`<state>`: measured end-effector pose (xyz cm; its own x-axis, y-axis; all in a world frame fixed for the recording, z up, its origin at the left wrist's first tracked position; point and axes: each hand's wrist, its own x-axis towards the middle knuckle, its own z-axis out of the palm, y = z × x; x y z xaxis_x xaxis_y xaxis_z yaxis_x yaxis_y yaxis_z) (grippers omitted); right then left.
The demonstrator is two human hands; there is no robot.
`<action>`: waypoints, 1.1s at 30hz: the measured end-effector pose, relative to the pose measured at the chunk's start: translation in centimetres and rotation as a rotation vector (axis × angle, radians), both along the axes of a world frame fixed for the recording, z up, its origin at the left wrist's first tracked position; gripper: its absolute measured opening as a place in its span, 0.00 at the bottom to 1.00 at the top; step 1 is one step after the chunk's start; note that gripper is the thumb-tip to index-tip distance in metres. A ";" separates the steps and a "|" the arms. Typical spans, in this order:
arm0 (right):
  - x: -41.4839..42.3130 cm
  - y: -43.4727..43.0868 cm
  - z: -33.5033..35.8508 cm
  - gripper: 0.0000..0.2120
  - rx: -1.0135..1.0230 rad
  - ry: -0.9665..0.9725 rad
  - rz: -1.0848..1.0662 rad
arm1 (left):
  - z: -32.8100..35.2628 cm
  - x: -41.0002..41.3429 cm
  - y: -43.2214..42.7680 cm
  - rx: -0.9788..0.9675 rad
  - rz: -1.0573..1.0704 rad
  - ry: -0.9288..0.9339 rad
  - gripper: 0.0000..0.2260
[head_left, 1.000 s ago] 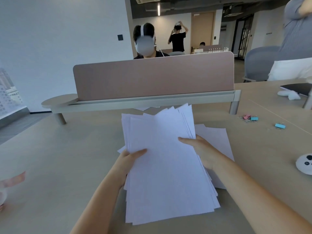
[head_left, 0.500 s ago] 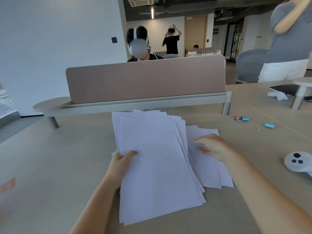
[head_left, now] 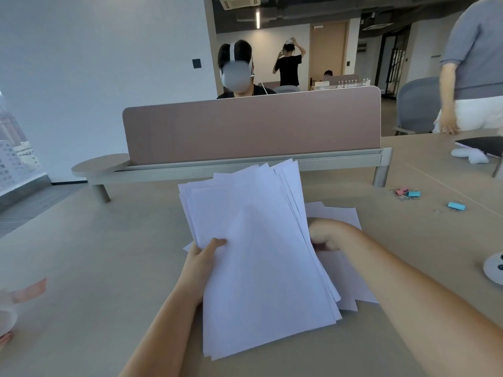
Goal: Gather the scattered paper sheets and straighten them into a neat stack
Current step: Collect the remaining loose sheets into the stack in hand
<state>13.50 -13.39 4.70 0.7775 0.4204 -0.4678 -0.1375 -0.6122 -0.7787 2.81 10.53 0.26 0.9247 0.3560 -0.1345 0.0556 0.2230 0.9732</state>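
Observation:
A thick, uneven bundle of white paper sheets [head_left: 261, 257] is lifted off the beige desk [head_left: 95, 268], its far corners fanned out. My left hand [head_left: 202, 258] grips the bundle's left edge, thumb on top. My right hand [head_left: 325, 235] is curled at the bundle's right edge, its fingers tucked under the sheets and pinching loose sheets [head_left: 344, 270] that lie on the desk beneath and to the right. The fingertips are hidden by the paper.
A pink-brown divider panel [head_left: 253, 126] on a grey rail crosses the desk behind the papers. Binder clips [head_left: 407, 193] and a blue clip [head_left: 456, 205] lie at the right. A white controller [head_left: 495, 268] sits at the right edge. A person sits behind the divider; another stands far right.
My right hand moved from the top of the loose sheets in under the bundle's right edge. The bundle rose and its far end fanned out toward the right.

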 end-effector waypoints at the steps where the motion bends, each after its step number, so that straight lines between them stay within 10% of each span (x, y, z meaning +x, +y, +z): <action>1: -0.6 -0.1 0.0 0.07 0.057 -0.025 -0.002 | 0.0 0.0 0.0 0.001 -0.002 0.002 0.13; 9: -4.4 -5.2 -0.7 0.10 0.544 -0.243 -0.272 | 0.2 -0.2 -0.3 -0.026 -0.046 -0.038 0.10; 17: -5.9 -2.4 -0.1 0.17 0.574 -0.133 -0.211 | 0.6 -0.4 -0.9 -0.008 -0.129 -0.054 0.09; 22: -2.5 -5.1 -0.5 0.31 0.516 -0.121 -0.559 | 0.1 -0.4 -0.6 0.022 -0.086 -0.045 0.07; 27: -1.5 -5.1 -0.9 0.09 0.572 0.029 -0.648 | 0.1 -0.1 -0.6 -0.016 -0.054 -0.046 0.07; 33: 0.5 -2.8 -1.4 0.08 0.379 0.084 -0.491 | 0.1 -0.1 -0.3 -0.047 -0.037 -0.031 0.07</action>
<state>14.01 -16.24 3.32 0.8891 0.1717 -0.4242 -0.4030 -0.1454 -0.9036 2.71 10.26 0.31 0.9412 0.3154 -0.1213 0.0348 0.2665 0.9632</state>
